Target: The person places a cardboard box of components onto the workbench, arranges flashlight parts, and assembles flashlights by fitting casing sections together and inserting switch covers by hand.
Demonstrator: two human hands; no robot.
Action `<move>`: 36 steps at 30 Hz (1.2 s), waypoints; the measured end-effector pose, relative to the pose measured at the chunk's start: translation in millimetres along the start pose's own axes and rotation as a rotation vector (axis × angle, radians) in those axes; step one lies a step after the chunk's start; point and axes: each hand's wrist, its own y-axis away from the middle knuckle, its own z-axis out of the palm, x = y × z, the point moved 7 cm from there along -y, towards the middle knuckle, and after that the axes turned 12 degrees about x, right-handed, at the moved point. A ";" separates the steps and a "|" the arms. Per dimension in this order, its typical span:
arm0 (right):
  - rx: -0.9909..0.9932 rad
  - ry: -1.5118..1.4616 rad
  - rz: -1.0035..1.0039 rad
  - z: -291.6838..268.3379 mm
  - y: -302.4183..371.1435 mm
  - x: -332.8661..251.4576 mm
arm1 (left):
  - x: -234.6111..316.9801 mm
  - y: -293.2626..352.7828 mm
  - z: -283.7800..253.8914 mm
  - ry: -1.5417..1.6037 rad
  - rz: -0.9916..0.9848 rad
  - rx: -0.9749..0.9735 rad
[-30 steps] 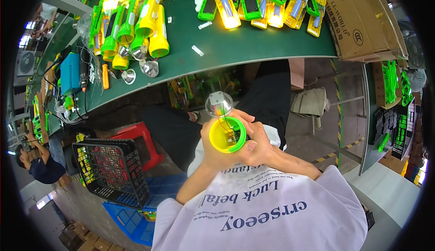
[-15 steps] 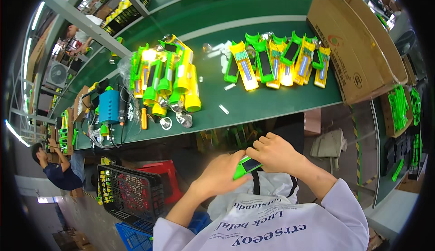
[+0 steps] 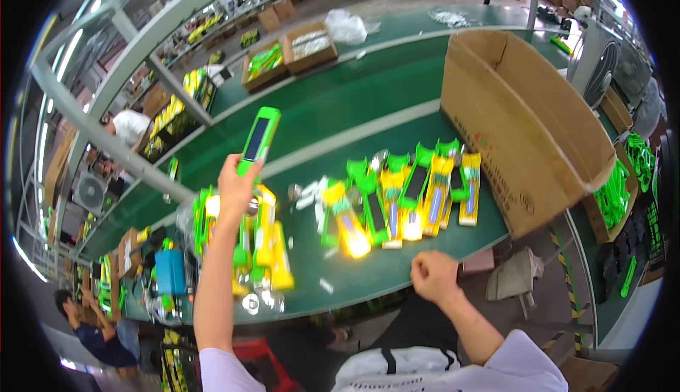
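My left hand (image 3: 237, 185) is raised over the workbench, its fingers wrapped round the lower end of a green lamp casing (image 3: 261, 131) with a dark panel on its face. Below that hand lies a pile of yellow and green torches (image 3: 263, 243), partly hidden by my forearm. My right hand (image 3: 433, 276) is at the bench's front edge, fingers curled closed; whatever is inside them, if anything, is hidden. Beyond it, several yellow casings (image 3: 436, 194) and green casings (image 3: 416, 185) lie in a row, and some of the yellow ones are glowing.
A large open cardboard box (image 3: 489, 137) stands to the right on the green bench (image 3: 368, 289). A blue box-shaped device (image 3: 170, 271) sits at the left among cables. Small cartons (image 3: 309, 46) are across the belt, and a metal post (image 3: 134, 158) rises at left. Another person (image 3: 95, 332) works far left.
My left hand has carried the green lamp casing from my lap up and forward over the bench. My right hand has let go of it and moved right. The view has tilted upward.
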 end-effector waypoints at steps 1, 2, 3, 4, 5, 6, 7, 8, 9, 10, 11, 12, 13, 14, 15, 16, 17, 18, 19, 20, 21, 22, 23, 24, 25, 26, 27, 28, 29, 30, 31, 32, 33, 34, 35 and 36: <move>0.000 0.052 -0.105 1.9 0.6 -4.0 | -8.7 -39.9 4.8 -0.036 0.022 0.052; 0.105 0.085 -0.167 -0.3 2.1 -2.4 | -16.6 -70.3 23.1 -0.042 -0.085 0.022; 0.206 0.113 -0.228 -0.4 6.7 -2.4 | -28.3 -98.6 38.4 -0.084 -0.139 0.042; 0.176 0.120 -0.240 2.0 8.9 -4.8 | -56.9 -129.4 46.6 -0.182 -0.129 0.064; 0.152 0.125 -0.261 2.6 6.4 -8.3 | -89.0 -164.0 51.3 -0.275 -0.118 0.096; 0.154 0.128 -0.274 4.8 6.2 -8.7 | -124.8 -192.2 60.4 -0.304 -0.169 0.127; 0.146 0.148 -0.275 5.5 11.1 -7.0 | -155.0 -207.3 76.6 -0.330 -0.228 0.136; 0.133 0.173 -0.277 5.6 19.2 -1.6 | -168.2 -211.5 101.5 -0.265 -0.321 0.137; 0.120 0.194 -0.282 5.6 20.1 2.5 | -176.4 -212.5 122.9 -0.203 -0.418 0.141; 0.126 0.188 -0.269 -1.9 10.2 -5.6 | -185.3 -214.1 137.7 -0.170 -0.470 0.144; 0.136 0.177 -0.257 -7.6 -0.5 -15.9 | -194.9 -218.1 146.7 -0.141 -0.520 0.152; 0.146 0.196 -0.262 -7.4 -7.7 -19.1 | -203.7 -225.2 144.9 -0.310 -0.463 0.146; 0.156 0.159 -0.254 -4.9 -13.4 -21.2 | -209.3 -230.5 143.0 -0.481 -0.404 0.141; 0.164 0.142 -0.238 -4.6 -17.5 -19.4 | -201.9 -228.7 156.9 -0.622 -0.367 0.074; 0.172 0.153 -0.240 -3.9 -20.4 -16.6 | -190.1 -227.6 165.6 -0.766 -0.329 0.018; 0.169 0.150 -0.250 -1.9 -25.7 -13.6 | -183.9 -231.6 168.1 -0.760 -0.331 0.014; 0.157 0.144 -0.251 -2.0 -26.9 -14.7 | -177.2 -235.0 171.3 -0.822 -0.281 -0.024; 0.138 0.142 -0.241 -4.5 -26.0 -15.4 | -170.6 -233.3 170.9 -0.890 -0.236 -0.065; 0.128 0.162 -0.247 -4.6 -25.4 -16.6 | -160.5 -231.5 169.7 -0.944 -0.253 -0.116; 0.121 0.175 -0.257 -1.8 -27.0 -15.7 | -157.1 -230.6 162.7 -0.965 -0.221 -0.066; 0.145 0.162 -0.275 -1.0 -27.3 -16.8 | -146.9 -226.0 156.7 -0.942 -0.197 -0.068; 0.043 0.170 -0.213 0.1 -17.9 -14.6 | -141.0 -224.6 147.7 -0.900 -0.150 -0.006; 0.072 0.227 -0.298 8.1 4.7 -3.0 | -133.1 -220.3 136.7 -0.864 -0.141 -0.017; -0.116 0.201 -0.252 14.0 3.9 -1.4 | -126.8 -214.1 128.7 -0.824 -0.053 0.018; -0.192 0.214 -0.222 16.0 14.7 3.5 | -117.3 -211.5 126.0 -0.794 0.016 -0.037; -0.146 0.185 -0.229 12.6 21.9 5.5 | -94.8 -202.3 126.1 -0.784 0.148 -0.025; 0.123 0.192 -0.294 0.5 14.6 -4.1 | -70.5 -186.2 129.6 -0.758 0.160 -0.061; 0.169 0.158 -0.323 1.8 16.7 -3.9 | -55.0 -172.6 113.0 -0.682 0.245 -0.023; 0.118 0.163 -0.312 0.5 14.8 -6.3 | -30.6 -152.4 101.4 -0.582 0.339 -0.005; 0.095 0.150 -0.303 1.6 20.0 -5.6 | -7.3 -131.5 81.9 -0.552 0.414 0.023; -0.037 0.251 -0.313 9.6 25.3 -3.5 | 17.5 -104.0 63.0 -0.462 0.454 0.044; 0.144 0.132 -0.309 1.8 20.5 -8.7 | 40.7 -71.1 44.3 -0.395 0.476 0.054; 0.183 0.116 -0.309 4.6 23.5 -5.1 | 61.1 -34.6 26.4 -0.328 0.494 0.062; 0.149 0.107 -0.287 5.7 23.1 -0.8 | 83.5 4.1 14.0 -0.263 0.512 0.063; 0.120 0.094 -0.226 0.2 16.6 -4.1 | 101.2 45.0 -5.1 -0.214 0.523 0.067; 0.090 0.035 -0.175 -5.1 12.9 -4.3 | 113.8 87.4 -21.3 -0.137 0.608 0.093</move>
